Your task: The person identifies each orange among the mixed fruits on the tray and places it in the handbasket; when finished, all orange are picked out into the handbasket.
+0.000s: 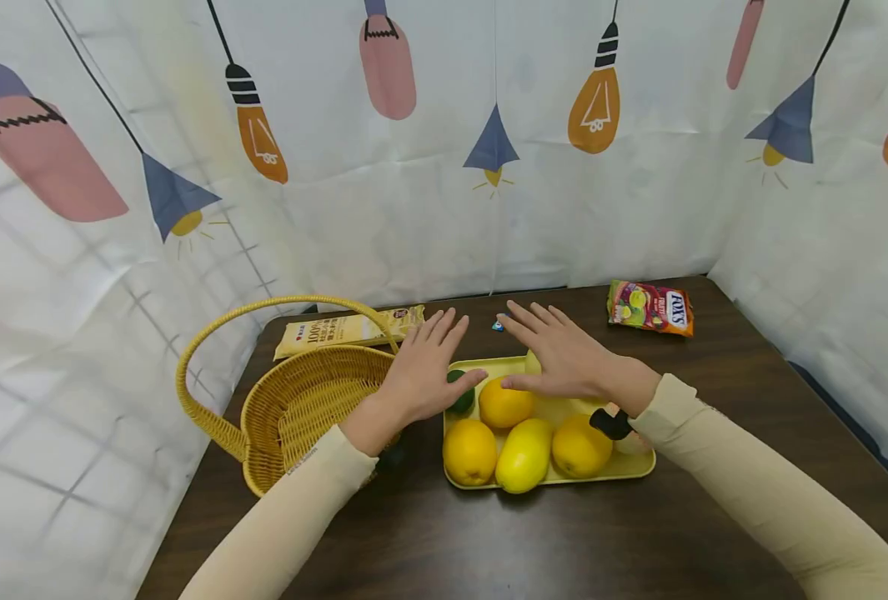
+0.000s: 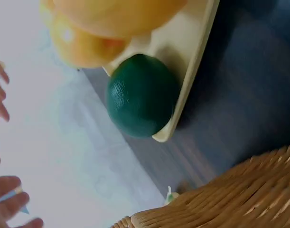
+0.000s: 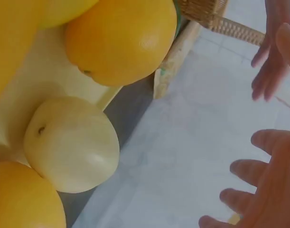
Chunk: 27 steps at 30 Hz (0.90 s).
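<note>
Both hands hover palm-down over the tray in the head view, fingers spread and holding nothing. The left hand (image 1: 424,367) is above the tray's left end, beside the basket. Above the tray's right half is the right hand (image 1: 567,357). The pale yellow tray (image 1: 556,481) holds three oranges (image 1: 469,452), a yellow lemon-like fruit (image 1: 524,455), a dark green round fruit (image 2: 142,95) and a pale round fruit with a small stem (image 3: 73,145). Another pale fruit (image 1: 631,442) shows partly under the right wrist.
A woven basket (image 1: 263,429) with a tall handle stands left of the tray. Behind it lies a long beige packet (image 1: 327,333). A FOX'S candy bag (image 1: 649,308) lies at the back right of the dark table (image 1: 444,550). Patterned curtains (image 1: 428,208) enclose the table.
</note>
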Motion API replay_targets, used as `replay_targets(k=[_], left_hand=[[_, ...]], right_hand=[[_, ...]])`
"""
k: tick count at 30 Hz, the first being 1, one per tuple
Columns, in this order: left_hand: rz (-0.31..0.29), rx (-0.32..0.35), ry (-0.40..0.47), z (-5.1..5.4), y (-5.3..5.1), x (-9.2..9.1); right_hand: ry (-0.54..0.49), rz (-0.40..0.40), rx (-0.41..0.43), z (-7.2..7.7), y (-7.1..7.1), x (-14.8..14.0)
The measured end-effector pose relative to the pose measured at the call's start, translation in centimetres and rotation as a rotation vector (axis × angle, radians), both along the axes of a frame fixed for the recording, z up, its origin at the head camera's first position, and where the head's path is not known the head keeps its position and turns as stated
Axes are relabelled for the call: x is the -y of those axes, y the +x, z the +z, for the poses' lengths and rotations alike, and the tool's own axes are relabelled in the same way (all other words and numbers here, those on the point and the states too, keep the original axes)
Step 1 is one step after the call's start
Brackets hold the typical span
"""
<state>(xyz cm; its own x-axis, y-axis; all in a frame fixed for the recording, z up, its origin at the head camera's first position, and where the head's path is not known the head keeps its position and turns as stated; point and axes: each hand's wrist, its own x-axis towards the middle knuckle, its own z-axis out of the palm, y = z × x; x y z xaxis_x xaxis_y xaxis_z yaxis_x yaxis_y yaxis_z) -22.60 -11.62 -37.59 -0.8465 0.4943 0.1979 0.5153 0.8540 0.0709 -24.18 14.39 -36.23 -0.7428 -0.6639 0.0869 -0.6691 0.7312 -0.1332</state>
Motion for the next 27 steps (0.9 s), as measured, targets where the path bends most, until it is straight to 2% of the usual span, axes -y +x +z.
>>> replay_targets(k=[3,6,11,14,17,20,24,27], left_hand=[[-0.073,-0.100,0.133,0.0,1.1,0.7],[-0.137,-0.246,0.289,0.0,2.3,1.7],[-0.168,-0.470,0.545,-0.1,4.0,4.0],[-0.162,-0.590,0.692,0.0,4.7,5.6],[-0.120,-0.714,0.814,0.4,5.7,7.4],[-0.044,-0.854,0.940,1.1,6.9,8.8],[0.108,-1.091,1.122,2.0,8.3,10.1],[0.253,-1.230,1.198,1.9,9.0,11.5]], right_hand=[[-0.048,0.005,-0.010,0.0,0.6,-0.5],[-0.123,-0.030,0.011,-0.2,1.1,-1.4],[-0.272,-0.146,0.091,-1.1,1.5,-3.4],[-0.375,-0.199,0.124,-1.8,1.4,-4.5],[-0.456,-0.237,0.135,-2.5,1.1,-5.6],[-0.519,-0.278,0.133,-3.0,0.8,-6.5],[-0.603,-0.347,0.152,-3.4,0.7,-7.9],[-0.658,-0.401,0.184,-3.6,0.8,-8.9]])
